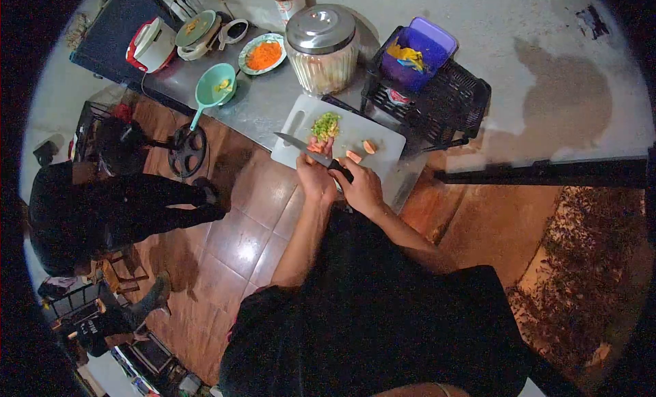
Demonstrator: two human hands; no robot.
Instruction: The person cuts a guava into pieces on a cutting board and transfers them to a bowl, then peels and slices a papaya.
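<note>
Knife (314,154), mid-frame; right fingers (354,170) grip it. Left fingers (329,148), by the blade (294,142); I can't tell their hold.

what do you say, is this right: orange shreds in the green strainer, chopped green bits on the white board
Not quite: the head view shows the orange shreds on the plate, not in the green strainer; the chopped green bits are on the white board.

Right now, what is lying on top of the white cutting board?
A chopped green pile and orange pieces lie on the cutting board. The left hand, right hand and knife cover part of it, so anything beneath them cannot be seen.
</note>
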